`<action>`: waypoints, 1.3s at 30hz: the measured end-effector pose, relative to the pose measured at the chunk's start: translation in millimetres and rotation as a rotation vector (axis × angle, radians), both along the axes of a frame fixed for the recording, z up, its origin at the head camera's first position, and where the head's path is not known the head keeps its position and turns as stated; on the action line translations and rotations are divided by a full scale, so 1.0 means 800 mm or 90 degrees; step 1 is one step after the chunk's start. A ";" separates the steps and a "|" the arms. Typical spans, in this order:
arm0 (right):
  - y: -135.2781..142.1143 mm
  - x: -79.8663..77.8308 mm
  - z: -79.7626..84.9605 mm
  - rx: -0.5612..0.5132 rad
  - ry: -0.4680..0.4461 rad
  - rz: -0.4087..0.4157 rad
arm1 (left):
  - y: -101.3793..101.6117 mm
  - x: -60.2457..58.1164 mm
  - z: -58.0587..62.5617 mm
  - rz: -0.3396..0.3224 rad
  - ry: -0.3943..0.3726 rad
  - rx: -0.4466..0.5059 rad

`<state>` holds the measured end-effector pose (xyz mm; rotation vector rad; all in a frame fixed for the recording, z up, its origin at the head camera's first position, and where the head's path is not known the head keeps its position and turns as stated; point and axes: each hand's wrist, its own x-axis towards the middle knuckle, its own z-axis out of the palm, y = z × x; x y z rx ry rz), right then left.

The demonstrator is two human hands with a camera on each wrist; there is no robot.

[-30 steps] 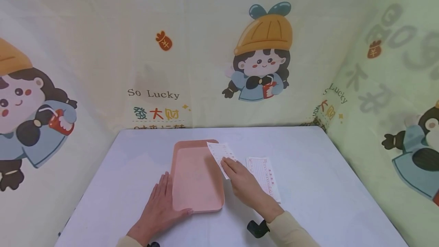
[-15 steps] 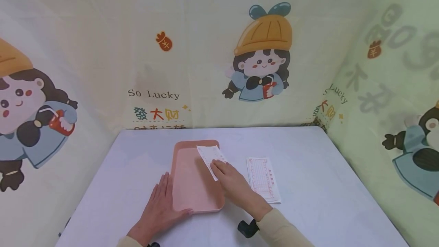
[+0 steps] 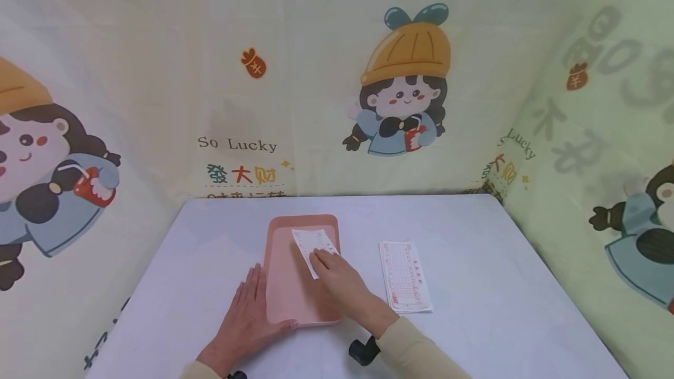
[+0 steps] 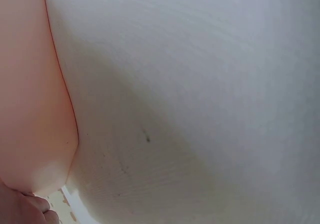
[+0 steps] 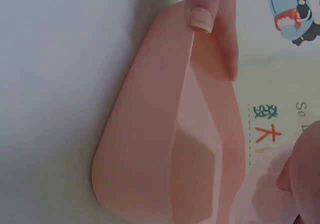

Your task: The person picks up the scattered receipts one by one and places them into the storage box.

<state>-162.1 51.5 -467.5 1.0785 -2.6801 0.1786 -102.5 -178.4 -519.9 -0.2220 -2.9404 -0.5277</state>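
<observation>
A shallow pink tray [image 3: 285, 294] lies on the white table. Against its left side rests my left hand [image 3: 243, 317], fingers straight, thumb at the near edge; the right wrist view shows that thumb [image 5: 201, 14] on the tray's rim. My right hand [image 3: 347, 285] pinches a white paper slip [image 3: 306, 243] with red print, slanted over the upper middle of the tray. Whether the slip touches the tray floor cannot be told. In the right wrist view, the paper slip [image 5: 262, 199] is partly cut off beside my right hand [image 5: 310, 169].
Right of the tray lies a stack of similar printed slips [image 3: 405, 276]. A black wrist camera [image 3: 363, 352] sits under my right wrist. Behind the white table [image 3: 463, 285] hangs a cartoon-printed cloth [image 3: 316, 104], which also covers the sides.
My right hand has moved left with the paper slip, from the tray's right edge to over its middle. The stack is now fully uncovered. My left hand has stayed in place.
</observation>
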 end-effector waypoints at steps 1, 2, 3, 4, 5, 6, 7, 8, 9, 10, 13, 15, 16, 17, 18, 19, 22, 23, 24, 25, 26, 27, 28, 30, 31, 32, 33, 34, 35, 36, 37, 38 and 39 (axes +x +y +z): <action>-0.002 0.000 -0.001 0.003 -0.002 -0.001 | 0.000 0.000 0.000 0.000 -0.001 0.000; -0.005 0.000 -0.003 0.005 -0.004 -0.003 | 0.000 -0.001 0.000 -0.001 -0.001 0.000; -0.007 0.001 -0.004 0.007 -0.005 -0.004 | 0.000 -0.001 0.000 -0.001 -0.002 -0.002; -0.009 0.001 -0.005 0.009 -0.005 -0.005 | 0.000 -0.002 -0.001 -0.001 -0.003 -0.004; -0.011 0.001 -0.006 0.010 -0.004 -0.007 | 0.000 -0.002 -0.001 -0.002 -0.004 -0.007; -0.014 0.002 -0.007 0.014 -0.003 -0.010 | 0.000 -0.003 -0.001 -0.001 -0.009 -0.010; -0.016 0.002 -0.009 0.013 -0.003 -0.012 | 0.001 -0.003 0.000 -0.001 -0.009 -0.011; -0.019 0.002 -0.010 0.015 -0.002 -0.015 | 0.001 -0.004 0.000 -0.001 -0.009 -0.011; -0.022 0.003 -0.012 0.016 -0.007 -0.020 | 0.001 -0.004 0.000 0.000 -0.011 -0.012; -0.025 0.003 -0.013 0.017 -0.006 -0.024 | 0.001 -0.005 0.000 0.001 -0.013 -0.012; -0.033 0.004 -0.018 0.015 -0.019 -0.040 | 0.002 -0.006 0.001 0.006 -0.029 -0.006; -0.037 0.004 -0.021 0.020 -0.032 -0.053 | 0.002 -0.006 0.001 0.009 -0.046 -0.004; -0.039 0.005 -0.022 0.026 -0.036 -0.060 | 0.003 -0.007 0.000 0.011 -0.054 -0.002; -0.041 0.005 -0.024 0.035 -0.041 -0.068 | 0.003 -0.007 0.000 0.011 -0.058 0.000; -0.042 0.005 -0.025 0.043 -0.046 -0.075 | 0.004 -0.007 0.000 0.011 -0.063 0.000; -0.044 0.005 -0.027 0.051 -0.054 -0.082 | 0.004 -0.007 0.000 0.011 -0.065 0.000; -0.045 0.006 -0.030 0.067 -0.084 -0.098 | 0.006 -0.008 -0.001 0.011 -0.065 0.002; -0.046 0.006 -0.031 0.066 -0.097 -0.102 | 0.006 -0.008 -0.001 0.009 -0.063 0.004; -0.046 0.007 -0.032 0.061 -0.117 -0.105 | 0.007 -0.008 -0.001 0.010 -0.065 0.002; -0.046 0.007 -0.033 0.056 -0.136 -0.107 | 0.007 -0.008 -0.001 0.008 -0.063 0.003; -0.046 0.007 -0.033 0.053 -0.156 -0.111 | 0.007 -0.008 -0.001 0.008 -0.061 0.004; -0.047 0.007 -0.034 0.050 -0.174 -0.114 | 0.007 -0.008 -0.002 0.006 -0.058 0.003; -0.046 0.007 -0.035 0.049 -0.187 -0.115 | 0.007 -0.008 -0.002 0.005 -0.054 0.000; -0.046 0.006 -0.037 0.041 -0.210 -0.115 | 0.006 -0.007 -0.002 0.004 -0.046 -0.005; -0.045 0.006 -0.037 0.038 -0.216 -0.117 | 0.007 -0.007 -0.002 0.002 -0.039 -0.007; -0.044 0.006 -0.037 0.033 -0.214 -0.118 | 0.007 -0.006 -0.001 0.001 -0.029 -0.008; -0.042 0.005 -0.036 0.026 -0.205 -0.116 | 0.007 -0.005 -0.001 -0.001 -0.025 -0.010; -0.040 0.006 -0.036 0.020 -0.194 -0.114 | 0.008 -0.005 0.000 -0.001 -0.022 -0.010; -0.038 0.006 -0.033 0.013 -0.185 -0.112 | 0.008 -0.004 0.001 -0.001 -0.019 -0.008; -0.036 0.007 -0.030 0.005 -0.175 -0.112 | 0.009 -0.003 0.002 0.000 -0.015 -0.007; -0.033 0.008 -0.027 -0.006 -0.159 -0.110 | 0.009 -0.003 0.002 -0.001 -0.011 -0.006; -0.029 0.009 -0.024 -0.016 -0.145 -0.107 | 0.009 -0.002 0.003 -0.001 -0.010 -0.005; -0.026 0.011 -0.021 -0.027 -0.141 -0.107 | 0.010 -0.001 0.003 0.001 -0.012 -0.004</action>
